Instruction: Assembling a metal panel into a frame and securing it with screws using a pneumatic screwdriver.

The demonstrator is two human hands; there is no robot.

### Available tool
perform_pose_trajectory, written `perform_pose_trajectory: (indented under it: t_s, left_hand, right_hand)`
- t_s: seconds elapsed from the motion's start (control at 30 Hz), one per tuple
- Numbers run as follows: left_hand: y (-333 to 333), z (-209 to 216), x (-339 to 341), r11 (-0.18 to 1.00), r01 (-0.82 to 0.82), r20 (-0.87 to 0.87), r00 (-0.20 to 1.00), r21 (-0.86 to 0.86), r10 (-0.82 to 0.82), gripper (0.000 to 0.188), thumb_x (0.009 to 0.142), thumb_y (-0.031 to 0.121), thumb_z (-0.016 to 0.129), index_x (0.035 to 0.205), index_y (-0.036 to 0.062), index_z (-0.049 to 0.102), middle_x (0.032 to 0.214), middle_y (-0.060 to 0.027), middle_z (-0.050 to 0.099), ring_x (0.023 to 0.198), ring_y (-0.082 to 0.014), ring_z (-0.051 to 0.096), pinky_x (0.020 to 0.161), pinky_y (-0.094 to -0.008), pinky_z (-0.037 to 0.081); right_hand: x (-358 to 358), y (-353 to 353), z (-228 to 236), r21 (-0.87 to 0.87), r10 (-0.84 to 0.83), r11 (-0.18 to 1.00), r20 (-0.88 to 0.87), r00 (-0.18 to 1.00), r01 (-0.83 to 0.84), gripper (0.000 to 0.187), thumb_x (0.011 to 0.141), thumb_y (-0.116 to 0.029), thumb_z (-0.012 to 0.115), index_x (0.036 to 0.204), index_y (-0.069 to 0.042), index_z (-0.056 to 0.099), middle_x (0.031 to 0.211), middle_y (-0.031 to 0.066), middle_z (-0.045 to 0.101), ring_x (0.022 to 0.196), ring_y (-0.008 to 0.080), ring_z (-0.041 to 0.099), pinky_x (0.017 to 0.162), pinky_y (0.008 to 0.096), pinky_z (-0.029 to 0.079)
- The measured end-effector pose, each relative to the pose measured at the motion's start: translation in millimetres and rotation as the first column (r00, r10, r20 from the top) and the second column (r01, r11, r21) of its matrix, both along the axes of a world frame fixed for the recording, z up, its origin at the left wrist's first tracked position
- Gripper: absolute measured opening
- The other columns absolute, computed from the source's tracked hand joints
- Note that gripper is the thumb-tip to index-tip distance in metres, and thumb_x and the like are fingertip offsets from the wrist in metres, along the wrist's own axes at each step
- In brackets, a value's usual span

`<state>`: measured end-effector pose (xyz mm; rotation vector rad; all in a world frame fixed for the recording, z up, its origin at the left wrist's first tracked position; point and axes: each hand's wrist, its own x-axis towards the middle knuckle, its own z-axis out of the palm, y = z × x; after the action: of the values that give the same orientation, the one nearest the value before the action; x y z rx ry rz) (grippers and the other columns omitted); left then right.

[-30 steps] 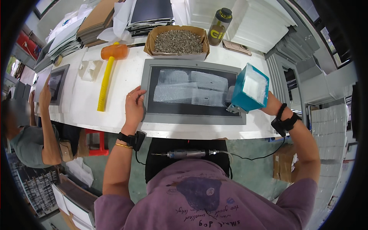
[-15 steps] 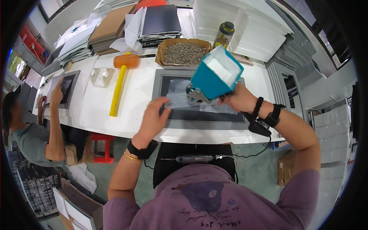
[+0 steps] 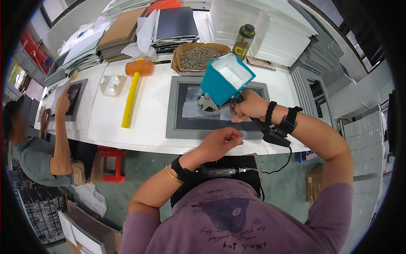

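While the right hand (image 3: 249, 106) grips a teal hopper tool (image 3: 223, 82) over the grey frame (image 3: 173, 127), the left hand (image 3: 220, 143) hovers loosely curled, empty.

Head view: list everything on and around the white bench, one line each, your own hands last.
Bench: one, white, across the middle.
Framed panel: one, grey frame, dark centre, at the near bench edge.
Hopper tool: one, teal with white inside, above the panel.
Mallet: one, yellow handle, orange head, left of the panel.
Cardboard tray: one, brown, full of small grey parts, behind the panel.
Bottle: one, dark olive, right of the tray.
Stool: one, red, under the bench.
Co-worker: one, grey shirt, far left, hand on another panel.
Left hand: empty, at the bench edge.
Right hand: grips the hopper tool.
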<state>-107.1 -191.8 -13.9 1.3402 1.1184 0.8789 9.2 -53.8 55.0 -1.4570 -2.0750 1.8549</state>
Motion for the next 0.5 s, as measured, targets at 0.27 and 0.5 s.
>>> perform_pose_trajectory:
  t_s: [0.27, 0.5]
  left_hand:
    - [6.4, 1.3, 31.6, 0.975, 0.06, 0.539, 0.839, -0.214, 0.067, 0.038, 0.095, 0.027, 0.041, 0.12, -0.0012, 0.043, 0.116, -0.0113, 0.053, 0.111, -0.0193, 0.052, 0.089, -0.0326, 0.045]
    - [7.7, 10.7, 51.4, 0.919, -0.091, 0.765, 0.527, -0.383, 0.37, 0.037, 0.097, 0.035, 0.035, 0.118, 0.0063, 0.042, 0.11, -0.0079, 0.053, 0.103, -0.0204, 0.055, 0.089, -0.0361, 0.045]
  right_hand:
    - [-3.5, -4.9, -0.7, 0.008, -0.101, 0.995, -0.039, 0.994, 0.102, 0.022, 0.074, -0.003, 0.054, 0.089, 0.013, 0.053, 0.08, 0.0165, 0.059, 0.062, 0.0226, 0.063, 0.05, 0.0284, 0.054]
    - [-14.4, -10.5, -23.7, 0.082, -0.109, 0.99, -0.036, 0.993, 0.111, 0.016, 0.071, -0.009, 0.058, 0.079, 0.005, 0.055, 0.068, 0.0103, 0.056, 0.054, 0.0155, 0.054, 0.044, 0.0272, 0.043]
